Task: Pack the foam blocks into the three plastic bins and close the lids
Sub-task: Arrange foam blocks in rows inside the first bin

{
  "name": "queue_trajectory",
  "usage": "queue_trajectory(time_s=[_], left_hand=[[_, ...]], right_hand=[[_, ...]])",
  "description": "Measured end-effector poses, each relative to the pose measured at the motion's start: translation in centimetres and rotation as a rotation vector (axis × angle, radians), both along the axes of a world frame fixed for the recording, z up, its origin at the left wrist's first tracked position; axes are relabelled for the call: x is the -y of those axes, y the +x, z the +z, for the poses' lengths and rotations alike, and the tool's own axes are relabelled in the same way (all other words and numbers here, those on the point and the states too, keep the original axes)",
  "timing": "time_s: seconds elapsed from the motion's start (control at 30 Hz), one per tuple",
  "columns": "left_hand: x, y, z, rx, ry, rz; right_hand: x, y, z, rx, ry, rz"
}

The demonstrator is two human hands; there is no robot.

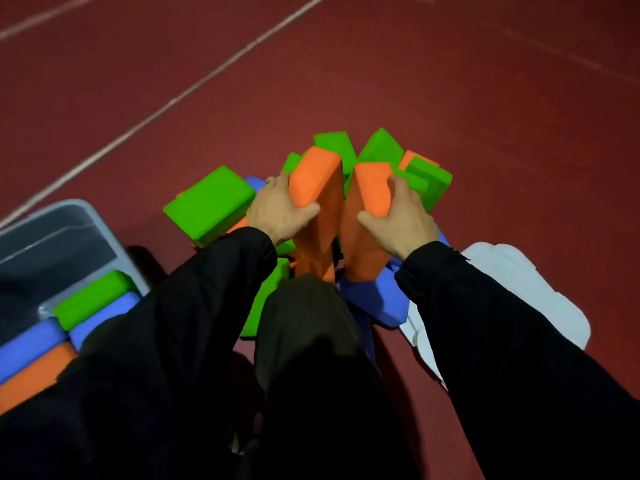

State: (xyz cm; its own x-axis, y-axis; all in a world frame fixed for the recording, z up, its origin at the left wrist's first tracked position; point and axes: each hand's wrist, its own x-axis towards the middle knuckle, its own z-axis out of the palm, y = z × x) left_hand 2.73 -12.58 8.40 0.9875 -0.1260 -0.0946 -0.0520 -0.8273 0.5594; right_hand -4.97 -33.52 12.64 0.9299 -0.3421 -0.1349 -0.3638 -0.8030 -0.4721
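A heap of green, orange and blue foam blocks lies on the red floor in the middle of the view. My left hand [277,209] grips one orange block [318,188] held on end, fingers curled round its top edge. My right hand [401,216] grips a second orange block [367,199] right beside the first. A large green block [211,202] lies just left of my left hand. At the left edge stands a clear plastic bin [69,223] holding a green block [90,299], blue blocks [27,344] and an orange block [31,379].
A pale bin lid [526,282] lies flat on the floor to the right of the heap. Blue blocks [377,299] sit under my right forearm. My dark trouser leg [311,341] fills the lower middle. White lines cross the red floor at the back.
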Motion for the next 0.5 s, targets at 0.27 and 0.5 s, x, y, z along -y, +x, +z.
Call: queue_trajectory(time_s=[0.27, 0.5], left_hand=[[-12.3, -5.9, 7.7, 0.149, 0.219, 0.146], [-26.1, -13.5, 9.4, 0.141, 0.299, 0.429]], right_hand=[[-8.2, 1.1, 3.6, 0.124, 0.134, 0.309], [-19.7, 2.4, 5.3, 0.134, 0.098, 0.705]])
